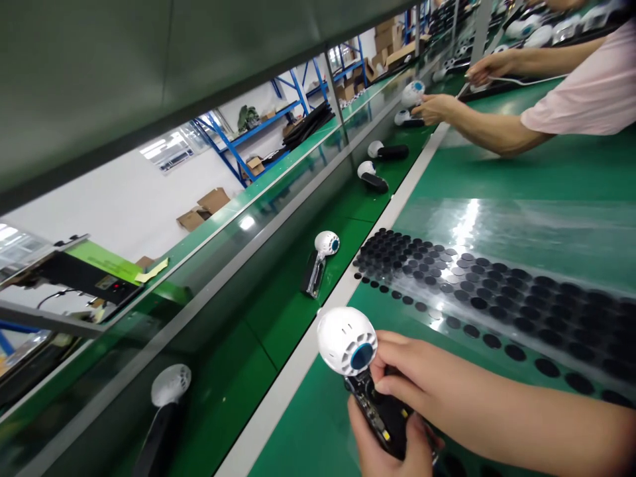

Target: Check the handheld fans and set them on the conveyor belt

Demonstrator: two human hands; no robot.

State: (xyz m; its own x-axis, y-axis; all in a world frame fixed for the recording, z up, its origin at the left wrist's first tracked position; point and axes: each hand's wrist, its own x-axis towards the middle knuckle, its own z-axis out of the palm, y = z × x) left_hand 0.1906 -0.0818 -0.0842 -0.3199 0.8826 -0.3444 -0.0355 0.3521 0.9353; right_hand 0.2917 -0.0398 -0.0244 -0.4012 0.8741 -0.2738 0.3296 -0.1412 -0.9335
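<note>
A handheld device with a round white vented head (346, 341), a blue disc on its face and a black handle (385, 421) is held up near the bottom centre. Circuit parts show along the open side of the handle. My left hand (390, 447) wraps the handle from below, its thumb on the right side. From the right, my right hand (405, 368) has its fingers closed at the neck, just under the white head; the exact spot they pinch is partly hidden. A clear sheet with rows of black round pads (497, 291) lies beside my right forearm.
On the green belt (258, 331) left of the pale edge strip (293, 391) lie several similar devices, including a near one (171, 384) and a farther one (326, 244). A co-worker's hands (437, 109) handle another at upper right. A panel (173, 79) overhangs the top left.
</note>
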